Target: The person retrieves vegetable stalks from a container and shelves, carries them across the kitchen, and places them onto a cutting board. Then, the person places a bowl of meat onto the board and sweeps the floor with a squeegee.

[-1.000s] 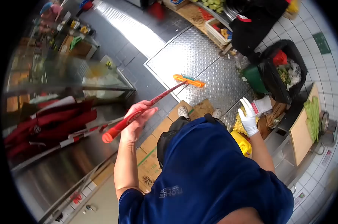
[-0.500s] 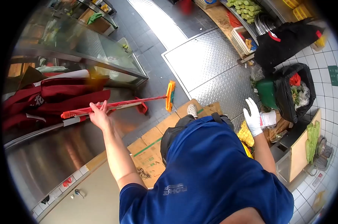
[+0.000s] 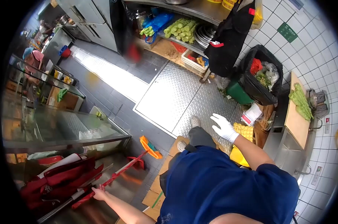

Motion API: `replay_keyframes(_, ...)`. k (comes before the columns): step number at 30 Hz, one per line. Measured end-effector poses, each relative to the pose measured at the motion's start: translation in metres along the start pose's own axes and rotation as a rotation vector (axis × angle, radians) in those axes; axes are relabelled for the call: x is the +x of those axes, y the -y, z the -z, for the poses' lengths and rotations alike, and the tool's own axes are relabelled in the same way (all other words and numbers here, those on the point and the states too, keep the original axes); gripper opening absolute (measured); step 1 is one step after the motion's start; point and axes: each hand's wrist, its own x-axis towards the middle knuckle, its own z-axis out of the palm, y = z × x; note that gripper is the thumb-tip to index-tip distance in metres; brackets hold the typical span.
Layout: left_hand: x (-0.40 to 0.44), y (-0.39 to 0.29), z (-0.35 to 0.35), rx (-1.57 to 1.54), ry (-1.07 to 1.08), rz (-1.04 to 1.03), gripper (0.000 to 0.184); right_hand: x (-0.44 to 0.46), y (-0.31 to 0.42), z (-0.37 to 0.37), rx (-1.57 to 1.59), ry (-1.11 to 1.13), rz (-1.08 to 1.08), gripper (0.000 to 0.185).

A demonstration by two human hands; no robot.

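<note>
My left hand (image 3: pixel 99 193), bare, is at the lower left with its fingers round the red handle (image 3: pixel 118 172) of a broom. The orange broom head (image 3: pixel 150 147) is at the far end, close to the grey floor tiles and beside a red dustpan (image 3: pixel 136 163). Dark red aprons (image 3: pixel 60 183) hang just behind this hand. My right hand (image 3: pixel 225 128) wears a white glove and is held over the metal floor plate with its fingers spread and nothing in them. Near it are a yellow egg tray (image 3: pixel 243 131) and a white packet (image 3: pixel 251 114).
A black-bagged bin (image 3: pixel 264 74) and a green bin (image 3: pixel 239 93) stand at the right. Beyond is a shelf with green vegetables (image 3: pixel 182 30). Leafy greens lie on a board (image 3: pixel 296 119). Cardboard (image 3: pixel 157 192) covers floor at my feet. A person (image 3: pixel 32 59) is far left.
The broom has moved down and left in the view, its head now beside the dustpan. My left hand is lower, near the aprons. The view has turned, and one foot is now on the metal plate.
</note>
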Motion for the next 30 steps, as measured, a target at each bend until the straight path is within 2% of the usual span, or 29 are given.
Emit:
replay_keyframes(6, 0.021, 0.021, 0.001, -0.009, -0.034, 0.11, 0.047, 0.033, -0.035, -0.003, 0.009, 0.034, -0.038, 0.051)
replay_keyframes(9, 0.018, 0.029, -0.002, -0.071, -0.104, 0.099, 0.045, 0.068, -0.055, -0.001, 0.011, 0.073, -0.063, 0.05)
replay_keyframes(14, -0.052, 0.037, -0.018, -0.035, -0.215, 0.117, 0.047, 0.141, -0.106, 0.013, 0.018, 0.085, -0.119, 0.049)
replay_keyframes(17, -0.127, 0.039, -0.044, 0.088, -0.343, 0.166, 0.04, 0.184, -0.141, 0.023, 0.037, 0.041, -0.158, 0.049)
replay_keyframes(20, -0.163, 0.086, -0.06, 0.361, -0.283, 0.257, 0.042, 0.228, -0.166, 0.039, 0.061, 0.001, -0.193, 0.049)
replay_keyframes(22, -0.187, 0.119, -0.075, 0.511, -0.197, 0.226, 0.046, 0.254, -0.182, 0.049, 0.058, 0.01, -0.207, 0.05)
replay_keyframes(25, -0.229, 0.144, -0.104, 0.687, -0.023, 0.285, 0.051, 0.293, -0.194, 0.052, 0.05, 0.033, -0.203, 0.05)
replay_keyframes(30, -0.249, 0.149, -0.148, 0.823, 0.507, 0.53, 0.051, 0.363, -0.186, 0.044, 0.018, 0.079, -0.127, 0.051)
